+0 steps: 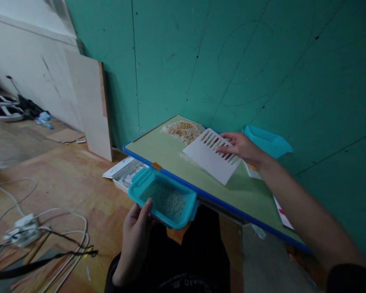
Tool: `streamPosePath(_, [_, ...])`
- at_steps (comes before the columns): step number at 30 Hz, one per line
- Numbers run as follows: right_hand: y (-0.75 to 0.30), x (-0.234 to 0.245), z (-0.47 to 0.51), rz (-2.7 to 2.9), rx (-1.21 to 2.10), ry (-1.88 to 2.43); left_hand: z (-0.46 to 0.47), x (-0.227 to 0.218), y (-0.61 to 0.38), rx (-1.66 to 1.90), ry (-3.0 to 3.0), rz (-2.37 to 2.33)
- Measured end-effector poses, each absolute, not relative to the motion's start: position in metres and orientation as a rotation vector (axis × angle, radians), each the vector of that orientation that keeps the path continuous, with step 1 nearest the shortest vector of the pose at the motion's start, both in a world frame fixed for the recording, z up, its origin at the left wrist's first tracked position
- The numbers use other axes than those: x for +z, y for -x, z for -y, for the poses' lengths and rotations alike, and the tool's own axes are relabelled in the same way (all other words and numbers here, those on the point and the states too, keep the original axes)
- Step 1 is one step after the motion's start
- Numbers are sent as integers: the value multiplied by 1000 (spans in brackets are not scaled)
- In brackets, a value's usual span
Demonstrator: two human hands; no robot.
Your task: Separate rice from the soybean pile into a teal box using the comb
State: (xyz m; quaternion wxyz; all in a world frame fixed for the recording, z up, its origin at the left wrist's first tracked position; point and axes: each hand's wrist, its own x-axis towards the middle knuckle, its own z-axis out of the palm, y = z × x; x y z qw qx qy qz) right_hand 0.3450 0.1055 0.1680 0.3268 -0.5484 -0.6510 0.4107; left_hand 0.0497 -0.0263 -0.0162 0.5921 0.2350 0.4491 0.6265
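Note:
My left hand point(138, 232) grips the near rim of a turquoise plastic container point(191, 211), thumb over the edge. Pale small grains point(167, 201), which look like rice, cover its bottom. It is held at the near edge of a green-topped table point(152, 144). My right hand point(239, 148) is closed on a white slotted plastic sheet point(205, 156), tilted over the tabletop. Beyond the sheet's left corner lies a pile of yellowish beans point(184, 131) with pale grains around it. A few more pale grains point(187, 158) are scattered by the sheet's near-left edge.
At the table's back right sits another turquoise container point(268, 140). A green wall point(177, 61) rises behind. Below the table's left end is an open white box point(125, 175). Cables and a power strip point(26, 230) lie on the floor at left. A board point(90, 106) leans there.

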Motion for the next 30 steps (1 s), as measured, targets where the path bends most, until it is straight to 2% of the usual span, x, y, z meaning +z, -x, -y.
streamPosePath(4, [-402,178,-56,1798,882,1670,26,-19,-49,1464,-540,-1029])
streamPosePath(10, [-432,165,-13,1856,608,1828,24,-19,-49,1483,-522,-989])
streamPosePath(18, [-416,149,-41,1939,490,1821,24,-19,-49,1479,-492,-1006])
streamPosePath(30, [-348,154,-94,2094,463,1683,25,-18,-49,1472,-548,-1002])
